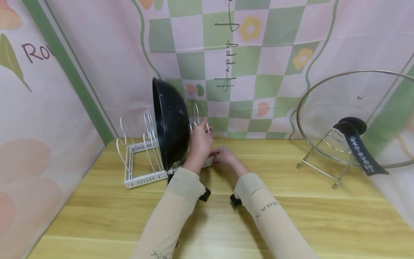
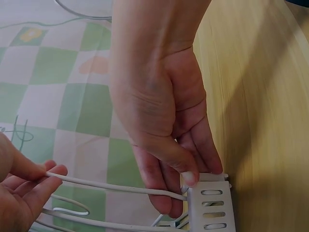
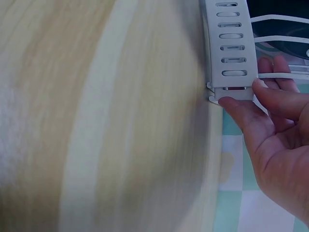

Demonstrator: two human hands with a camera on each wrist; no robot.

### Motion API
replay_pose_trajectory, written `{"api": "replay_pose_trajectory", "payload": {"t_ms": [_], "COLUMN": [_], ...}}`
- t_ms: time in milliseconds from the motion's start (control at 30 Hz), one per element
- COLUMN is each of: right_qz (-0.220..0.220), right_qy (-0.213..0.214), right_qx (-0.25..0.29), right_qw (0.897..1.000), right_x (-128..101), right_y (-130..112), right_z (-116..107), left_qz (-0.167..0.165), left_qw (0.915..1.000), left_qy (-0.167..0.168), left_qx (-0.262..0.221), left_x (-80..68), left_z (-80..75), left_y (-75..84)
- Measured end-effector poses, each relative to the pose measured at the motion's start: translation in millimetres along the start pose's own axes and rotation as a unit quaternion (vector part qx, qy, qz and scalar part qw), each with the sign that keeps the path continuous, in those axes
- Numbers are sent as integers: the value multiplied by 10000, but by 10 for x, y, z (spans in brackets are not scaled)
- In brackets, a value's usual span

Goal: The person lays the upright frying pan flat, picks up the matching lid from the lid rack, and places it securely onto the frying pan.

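A white extendable pan rack [image 1: 147, 179] with upright wire dividers stands on the wooden table. A black wok [image 1: 173, 124] is set on its side between the dividers, its bottom facing right. My left hand [image 1: 199, 144] is to the right of the wok; in the left wrist view its thumb and fingers pinch the curved end of a white wire divider [image 2: 120, 187]. Lower down, my right hand [image 1: 224, 156] grips the rack's right end, thumb and fingers about the slotted rail [image 3: 234, 58]. My sleeve partly hides the wok's lower side and handle.
At the right, a glass lid [image 1: 326, 86] with a black handle [image 1: 363, 151] leans upright on a small metal wire stand [image 1: 320, 174]. A patterned cloth [image 1: 245, 90] hangs behind the table [image 1: 268, 223] and along its left side.
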State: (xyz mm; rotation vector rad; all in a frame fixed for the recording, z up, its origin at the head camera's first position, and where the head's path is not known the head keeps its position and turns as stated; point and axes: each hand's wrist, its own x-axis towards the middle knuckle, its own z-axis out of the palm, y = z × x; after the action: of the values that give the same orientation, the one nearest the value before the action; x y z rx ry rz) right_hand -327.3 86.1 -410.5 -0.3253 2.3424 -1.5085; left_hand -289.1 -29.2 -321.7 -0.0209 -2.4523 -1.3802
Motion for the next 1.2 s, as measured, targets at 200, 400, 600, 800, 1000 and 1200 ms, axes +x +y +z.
{"api": "replay_pose_trajectory", "payload": {"t_ms": [200, 400, 600, 800, 1000, 1200], "right_qz": [-109, -646, -507, -394, -583, -268], "right_qy": [-32, -400, -349, -214, 5, 330], "right_qx": [552, 1130, 1200, 998, 616, -385], "right_qw": [9984, 9907, 9909, 9940, 9964, 9984], "right_x": [266, 787, 823, 773, 819, 145], "right_y": [338, 1000, 1025, 950, 977, 167], "right_z": [-52, -156, -209, -181, -132, -43], "left_qz": [-53, 16, -19, -78, -117, -6], "left_qw": [9999, 9999, 9998, 9998, 9998, 9998], "left_qy": [9, 27, -33, -23, -36, -63], "left_qx": [-114, -141, -194, -208, -185, -207], "left_x": [-13, -11, -9, -5, 10, 0], "left_z": [32, 69, 73, 67, 57, 48], "left_y": [25, 44, 78, 77, 57, 50]}}
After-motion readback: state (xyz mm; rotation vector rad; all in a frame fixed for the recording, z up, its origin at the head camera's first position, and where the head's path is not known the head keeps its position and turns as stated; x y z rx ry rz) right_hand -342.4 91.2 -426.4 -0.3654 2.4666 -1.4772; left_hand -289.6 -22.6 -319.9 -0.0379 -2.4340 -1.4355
